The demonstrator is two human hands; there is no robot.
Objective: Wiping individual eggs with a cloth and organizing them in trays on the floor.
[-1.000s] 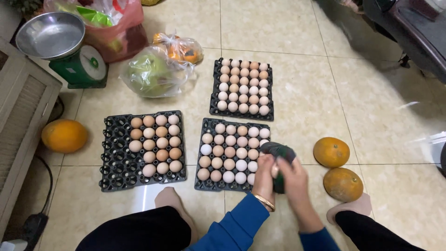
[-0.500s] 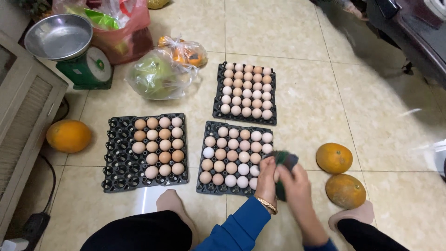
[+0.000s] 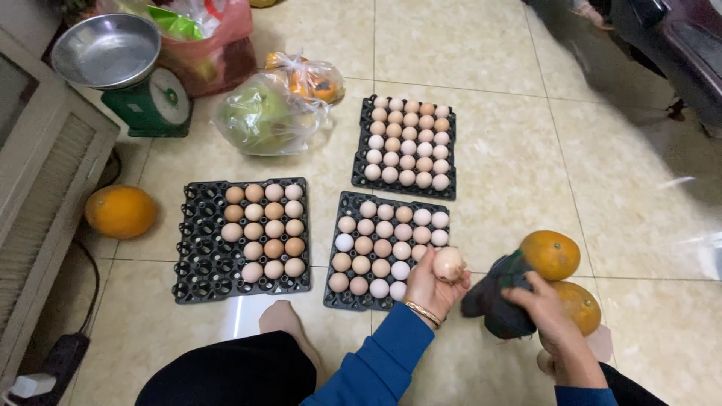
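Since the earlier frames the two hands have come apart: the dark cloth that covered the egg has swung off to the right, and the egg now shows bare. Left hand (image 3: 432, 286) has its fingers closed around one pale egg (image 3: 449, 263), holding it just above the near right corner of the middle egg tray (image 3: 347, 204), which sits on the tiled floor (image 3: 511, 165). Right hand (image 3: 543, 304) has its fingers closed on the dark cloth (image 3: 496, 304), bunched up just beside two orange fruits (image 3: 550, 254); whether the cloth touches the nearer fruit is hard to tell from here. That middle tray is almost full. To its left lies another black tray (image 3: 199, 248) with eggs only in its right half, and a third, full tray (image 3: 362, 177) lies farther away. Beyond them sit clear plastic bags (image 3: 259, 116) of produce, a green scale (image 3: 147, 101) with a metal bowl, and one more orange fruit (image 3: 120, 212) by the cabinet.
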